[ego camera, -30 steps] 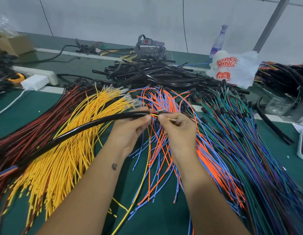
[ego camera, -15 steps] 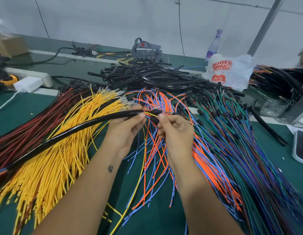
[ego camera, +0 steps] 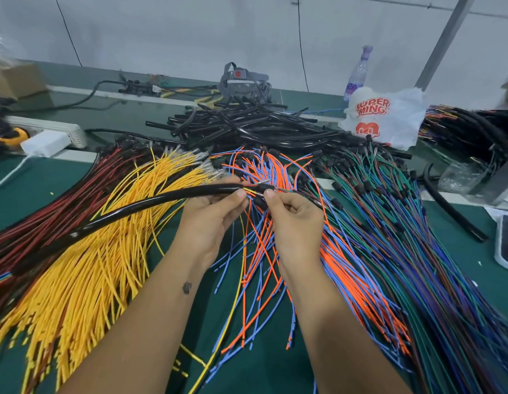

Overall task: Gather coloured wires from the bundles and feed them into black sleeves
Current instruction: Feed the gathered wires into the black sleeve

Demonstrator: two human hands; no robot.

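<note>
My left hand (ego camera: 210, 214) grips the open end of a long black sleeve (ego camera: 139, 207), which runs down to the left across the yellow wire bundle (ego camera: 85, 280). Coloured wire tips stick out of the sleeve's far left end. My right hand (ego camera: 297, 214) pinches a few wire ends (ego camera: 261, 190), yellow and red among them, right at the sleeve's mouth. Beneath both hands lies the orange and blue wire bundle (ego camera: 275, 265). A dark red bundle (ego camera: 48, 217) lies at the left. A green, blue and purple bundle (ego camera: 417, 251) lies at the right.
A pile of empty black sleeves (ego camera: 247, 126) lies behind the bundles. A white plastic bag (ego camera: 386, 118) and a bottle (ego camera: 358, 72) stand at the back right, a power strip (ego camera: 48, 129) at the back left. More sleeved wires (ego camera: 474, 129) lie far right. Green table (ego camera: 34, 180).
The hands stay together at the sleeve's mouth, with the wire ends slightly further out beyond the sleeve. The camera has shifted a little; the sleeve keeps its place.
</note>
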